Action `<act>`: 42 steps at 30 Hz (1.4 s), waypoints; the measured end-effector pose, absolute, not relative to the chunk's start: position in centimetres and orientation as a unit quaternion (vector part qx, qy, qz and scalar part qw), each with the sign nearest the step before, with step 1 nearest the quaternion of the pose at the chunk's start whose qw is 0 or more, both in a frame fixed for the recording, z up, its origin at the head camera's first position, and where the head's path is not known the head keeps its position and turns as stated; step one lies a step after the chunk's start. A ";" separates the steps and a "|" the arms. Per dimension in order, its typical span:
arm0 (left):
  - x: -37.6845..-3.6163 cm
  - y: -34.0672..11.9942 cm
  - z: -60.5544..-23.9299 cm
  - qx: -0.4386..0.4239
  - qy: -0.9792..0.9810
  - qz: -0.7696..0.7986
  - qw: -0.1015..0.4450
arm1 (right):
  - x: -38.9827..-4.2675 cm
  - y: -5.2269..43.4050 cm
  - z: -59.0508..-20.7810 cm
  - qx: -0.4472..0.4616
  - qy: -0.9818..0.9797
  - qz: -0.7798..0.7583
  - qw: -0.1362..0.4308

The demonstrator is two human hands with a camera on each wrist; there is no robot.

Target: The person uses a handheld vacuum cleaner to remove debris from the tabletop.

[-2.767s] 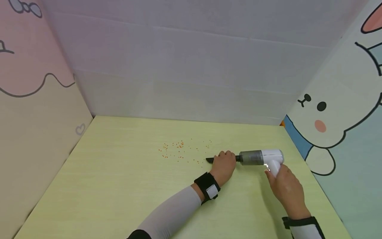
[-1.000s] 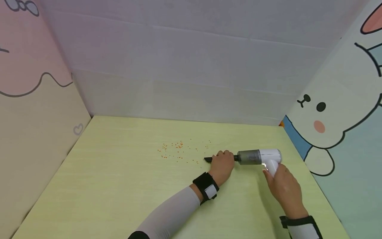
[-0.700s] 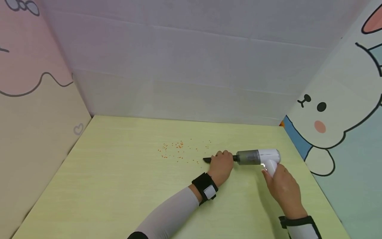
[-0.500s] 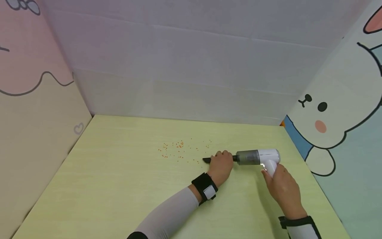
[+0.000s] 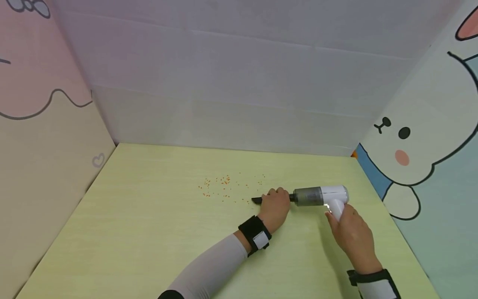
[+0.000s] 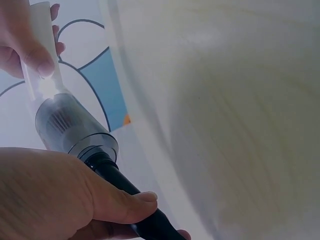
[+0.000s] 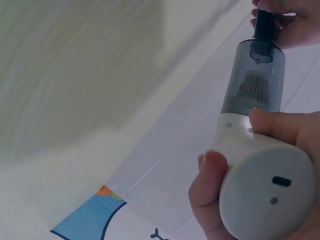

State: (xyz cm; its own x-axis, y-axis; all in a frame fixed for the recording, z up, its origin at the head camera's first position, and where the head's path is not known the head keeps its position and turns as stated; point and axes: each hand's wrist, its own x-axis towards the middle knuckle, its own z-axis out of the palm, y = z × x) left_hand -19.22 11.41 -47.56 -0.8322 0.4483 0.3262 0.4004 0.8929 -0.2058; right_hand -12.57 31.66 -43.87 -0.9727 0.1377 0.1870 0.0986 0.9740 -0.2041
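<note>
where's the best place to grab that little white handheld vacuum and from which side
By the white handle that juts down toward the person from the rear of the handheld vacuum, coming from the near right side, as the right hand does. It is the one part shaped for a palm, away from the grey dust cup. The slim black nozzle, held by the left hand, suits only steadying.

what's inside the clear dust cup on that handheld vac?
Through the smoky dust cup a pleated cone filter shows, with a few orange specks on it. Any debris at the cup's bottom can't be made out.
</note>
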 end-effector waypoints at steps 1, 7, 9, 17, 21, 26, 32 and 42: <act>-19.2 11.4 -47.6 -0.222 -0.955 0.062 0.189 | -12.6 31.6 -43.9 -0.060 -0.988 0.097 0.102; -19.3 11.2 -47.5 -0.217 -0.956 0.056 0.189 | -12.7 31.3 -43.7 -0.055 -0.988 0.094 0.105; -19.3 11.2 -47.5 -0.217 -0.957 0.056 0.184 | -12.7 31.2 -43.7 -0.054 -0.989 0.094 0.104; -19.1 11.2 -47.2 -0.220 -0.963 0.051 0.150 | -12.5 31.3 -43.7 -0.053 -0.989 0.094 0.101; -19.0 11.3 -47.1 -0.223 -0.964 0.043 0.140 | -12.3 31.3 -43.6 -0.048 -0.989 0.092 0.104; -18.8 11.5 -47.2 -0.226 -0.963 0.049 0.140 | -12.1 31.5 -43.5 -0.052 -0.989 0.092 0.098; -19.2 12.1 -47.8 -0.225 -0.958 0.053 0.167 | -12.1 31.8 -43.4 -0.059 -0.989 0.090 0.103; -20.1 12.8 -48.0 -0.234 -0.953 0.056 0.186 | -12.4 32.4 -43.2 -0.079 -0.989 0.092 0.084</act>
